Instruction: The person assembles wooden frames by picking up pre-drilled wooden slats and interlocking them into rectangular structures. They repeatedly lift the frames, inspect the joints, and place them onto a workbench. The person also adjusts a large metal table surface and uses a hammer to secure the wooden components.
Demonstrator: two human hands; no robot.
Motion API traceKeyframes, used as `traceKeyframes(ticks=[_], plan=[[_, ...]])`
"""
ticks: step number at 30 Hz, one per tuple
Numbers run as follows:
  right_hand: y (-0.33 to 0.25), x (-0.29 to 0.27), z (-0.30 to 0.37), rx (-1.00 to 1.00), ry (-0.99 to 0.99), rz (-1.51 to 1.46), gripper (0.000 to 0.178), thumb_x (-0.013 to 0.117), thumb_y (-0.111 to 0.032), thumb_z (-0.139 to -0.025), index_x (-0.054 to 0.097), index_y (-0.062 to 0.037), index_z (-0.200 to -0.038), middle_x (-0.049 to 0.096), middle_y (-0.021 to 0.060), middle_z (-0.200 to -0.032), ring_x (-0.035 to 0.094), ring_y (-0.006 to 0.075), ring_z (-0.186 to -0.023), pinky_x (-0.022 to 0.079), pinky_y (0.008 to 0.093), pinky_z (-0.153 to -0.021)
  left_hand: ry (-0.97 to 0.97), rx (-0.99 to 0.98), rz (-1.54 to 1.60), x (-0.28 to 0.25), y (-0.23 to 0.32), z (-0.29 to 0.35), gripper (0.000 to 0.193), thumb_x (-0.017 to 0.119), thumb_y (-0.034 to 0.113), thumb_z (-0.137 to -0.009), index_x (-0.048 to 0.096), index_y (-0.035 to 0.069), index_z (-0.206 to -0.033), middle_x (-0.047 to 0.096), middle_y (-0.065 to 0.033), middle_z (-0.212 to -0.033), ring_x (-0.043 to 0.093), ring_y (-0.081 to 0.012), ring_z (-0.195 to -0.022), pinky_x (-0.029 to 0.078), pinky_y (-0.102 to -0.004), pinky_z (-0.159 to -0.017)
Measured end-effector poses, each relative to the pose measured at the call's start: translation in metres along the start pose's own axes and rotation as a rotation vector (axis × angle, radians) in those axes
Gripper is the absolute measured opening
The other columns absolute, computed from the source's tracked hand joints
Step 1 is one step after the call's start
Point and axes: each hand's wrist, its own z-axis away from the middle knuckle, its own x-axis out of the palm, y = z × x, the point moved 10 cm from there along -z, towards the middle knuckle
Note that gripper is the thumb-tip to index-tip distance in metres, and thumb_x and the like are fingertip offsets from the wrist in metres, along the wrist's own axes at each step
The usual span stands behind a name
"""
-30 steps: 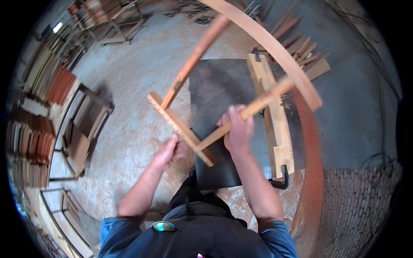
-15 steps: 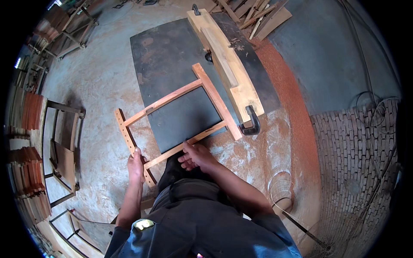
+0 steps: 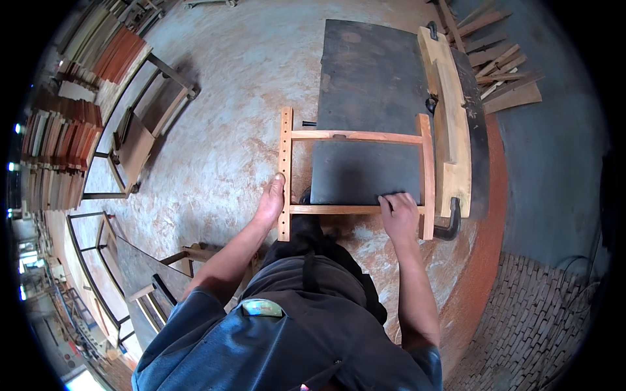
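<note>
I hold up a reddish wooden frame [image 3: 355, 136] made of two long rails joined to two end pieces. The left end piece has a row of small dark holes along it. My left hand [image 3: 270, 201] is closed round that drilled piece, thumb on top. Over the near rail, close to the right end piece, my right hand [image 3: 399, 212] curls its fingers; their undersides are hidden. Beyond the frame stands a dark-topped worktable [image 3: 372, 72]. Along its right side a pale, notched wooden board [image 3: 453, 124] is fixed by black clamps [image 3: 450, 225].
Stacks of wooden strips [image 3: 62, 137] lie on racks at the left. A low metal-framed table [image 3: 140, 280] stands at the lower left. Scrap wood [image 3: 502, 68] is piled at the far right. Reddish sawdust [image 3: 492, 241] runs along the floor by a heap of small blocks [image 3: 502, 326].
The tilted wooden frame has turned clockwise and now lies squarely before me. My right hand has shifted along the near rail toward the right end. My view has swung left.
</note>
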Motion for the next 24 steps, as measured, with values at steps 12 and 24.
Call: traceKeyframes(ticks=[12, 24], plan=[[0.009, -0.004, -0.015, 0.048, 0.074, 0.101, 0.026, 0.074, -0.015, -0.076, 0.057, -0.0055, -0.058, 0.060, 0.0113, -0.062, 0.056, 0.0290, -0.058, 0.045, 0.0394, -0.053, 0.052, 0.137, -0.274, -0.001, -0.002, -0.036, 0.057, 0.038, 0.052, -0.098, 0.050, -0.003, -0.111, 0.058, -0.0079, -0.073, 0.056, -0.0155, -0.066, 0.047, -0.0299, -0.065], [0.025, -0.003, -0.030, 0.105, 0.145, 0.115, 0.035, 0.073, -0.025, -0.076, 0.053, -0.0089, -0.053, 0.056, 0.0082, -0.054, 0.057, 0.0271, -0.054, 0.046, 0.0378, -0.050, 0.056, 0.001, -0.254, 0.018, 0.029, -0.024, 0.052, 0.035, 0.053, -0.099, 0.050, 0.004, -0.089, 0.050, -0.0044, -0.067, 0.048, -0.0137, -0.057, 0.044, -0.0305, -0.056]])
